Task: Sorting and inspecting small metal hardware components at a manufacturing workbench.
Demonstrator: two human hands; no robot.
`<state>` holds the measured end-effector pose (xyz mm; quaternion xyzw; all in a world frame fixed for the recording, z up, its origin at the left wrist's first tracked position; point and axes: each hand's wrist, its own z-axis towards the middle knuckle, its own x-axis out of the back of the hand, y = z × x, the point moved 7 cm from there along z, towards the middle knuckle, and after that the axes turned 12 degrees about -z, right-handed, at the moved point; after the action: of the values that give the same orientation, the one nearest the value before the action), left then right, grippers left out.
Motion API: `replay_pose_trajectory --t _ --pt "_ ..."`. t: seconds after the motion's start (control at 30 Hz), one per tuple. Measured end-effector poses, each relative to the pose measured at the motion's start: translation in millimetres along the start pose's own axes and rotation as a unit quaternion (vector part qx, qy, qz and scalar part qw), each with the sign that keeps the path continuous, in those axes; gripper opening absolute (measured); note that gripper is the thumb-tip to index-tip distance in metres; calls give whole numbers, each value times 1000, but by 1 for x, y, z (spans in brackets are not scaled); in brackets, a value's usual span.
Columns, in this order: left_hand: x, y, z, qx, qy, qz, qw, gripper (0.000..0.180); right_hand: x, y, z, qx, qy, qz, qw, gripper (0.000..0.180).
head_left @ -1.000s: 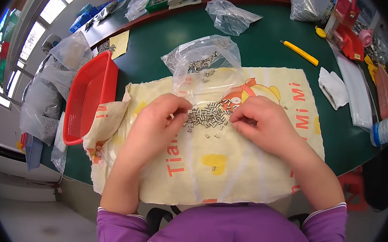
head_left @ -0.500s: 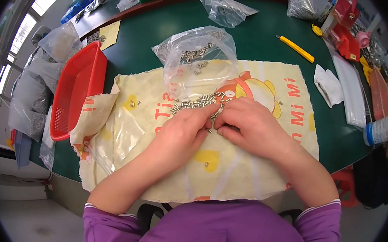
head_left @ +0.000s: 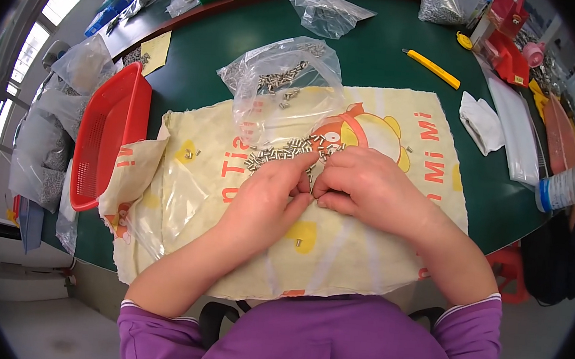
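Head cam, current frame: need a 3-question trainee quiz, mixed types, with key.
1. True or false: the left hand and the right hand meet fingertip to fingertip at the near edge of the pile of small metal parts.
2. Multiple choice: what lies under the pile? A) the red basket B) the yellow printed sack C) the bare green table
3. Fill in: the clear plastic bag beyond the pile holds more small ____ parts.

Key: 1 true; 2 B; 3 metal.
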<state>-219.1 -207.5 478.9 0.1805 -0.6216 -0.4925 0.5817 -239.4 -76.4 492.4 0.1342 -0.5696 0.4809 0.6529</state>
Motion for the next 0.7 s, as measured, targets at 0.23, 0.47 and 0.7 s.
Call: replay_pose_trajectory --t 0.23,0.47,0.7 --pt "7 2 -1 29 15 -22 999 66 -3 0 2 -11 23 24 999 13" --pt "9 1 -3 20 13 45 999 65 -7 -3 4 14 33 -2 999 9" --pt "5 1 -3 29 12 24 999 63 -1 2 2 -8 45 3 999 11"
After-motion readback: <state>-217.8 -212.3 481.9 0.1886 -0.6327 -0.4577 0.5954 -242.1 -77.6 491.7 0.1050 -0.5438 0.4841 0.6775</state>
